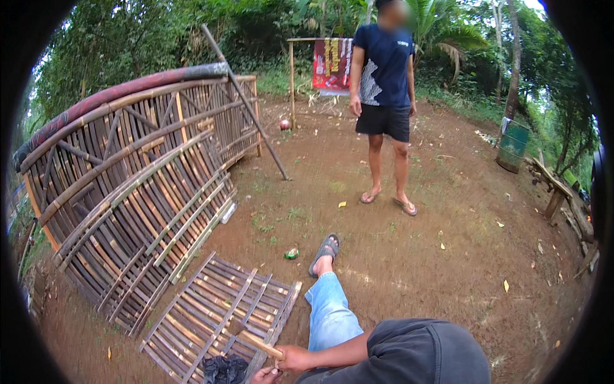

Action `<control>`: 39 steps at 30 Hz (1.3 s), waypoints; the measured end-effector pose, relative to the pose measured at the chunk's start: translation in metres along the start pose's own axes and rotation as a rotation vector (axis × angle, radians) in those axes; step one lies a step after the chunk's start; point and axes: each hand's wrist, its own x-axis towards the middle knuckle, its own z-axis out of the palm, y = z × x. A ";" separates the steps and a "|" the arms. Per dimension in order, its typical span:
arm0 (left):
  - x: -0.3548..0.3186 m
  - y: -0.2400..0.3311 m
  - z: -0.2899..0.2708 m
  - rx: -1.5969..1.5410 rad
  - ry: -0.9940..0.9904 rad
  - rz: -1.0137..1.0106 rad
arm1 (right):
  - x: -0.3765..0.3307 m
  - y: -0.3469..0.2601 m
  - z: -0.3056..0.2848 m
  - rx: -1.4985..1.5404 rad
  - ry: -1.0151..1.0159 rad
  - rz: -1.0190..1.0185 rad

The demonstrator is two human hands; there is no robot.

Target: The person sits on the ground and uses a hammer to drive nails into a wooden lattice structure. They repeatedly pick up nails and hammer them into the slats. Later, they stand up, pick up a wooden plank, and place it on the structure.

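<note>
Head view: your right hand (293, 358) wraps a wooden-handled hammer (266, 347), its head over the bamboo panel (220, 310) on the ground. Left hand (264, 376) just beside; finger spread and hold unclear. Risk: a slipped swing might catch it.

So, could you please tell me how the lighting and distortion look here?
Head view: soft daylight, no crisp shadows on the ground; sky at upper right washed out; black fisheye border around; bamboo fence looking bowed; blur over the face of the standing person.
</note>
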 end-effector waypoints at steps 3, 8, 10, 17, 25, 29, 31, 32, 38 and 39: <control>-0.020 0.032 -0.002 0.138 0.030 -0.023 | -0.005 -0.002 0.004 0.008 -0.070 0.101; -0.032 0.059 0.015 0.053 -0.060 -0.245 | -0.020 0.013 -0.001 0.059 -0.055 0.219; -0.039 0.032 0.010 -0.052 0.012 -0.246 | -0.009 0.011 0.001 0.039 -0.063 0.179; -0.021 -0.050 -0.027 0.257 0.488 -0.380 | 0.105 0.094 -0.028 -0.167 -0.010 0.373; 0.046 -0.085 -0.067 0.796 0.608 -0.383 | 0.266 0.246 -0.130 -0.583 0.236 0.511; 0.060 -0.111 -0.073 0.978 0.475 -0.551 | 0.305 0.293 -0.167 -0.609 0.280 0.700; 0.062 -0.126 -0.074 1.013 0.443 -0.608 | 0.314 0.308 -0.174 -0.679 0.355 0.706; 0.061 -0.134 -0.075 1.016 0.430 -0.613 | 0.318 0.315 -0.176 -0.680 0.360 0.682; 0.067 -0.137 -0.080 0.970 0.408 -0.659 | 0.324 0.332 -0.176 -0.812 0.347 0.555; 0.067 -0.135 -0.083 0.956 0.417 -0.701 | 0.324 0.330 -0.178 -0.832 0.321 0.537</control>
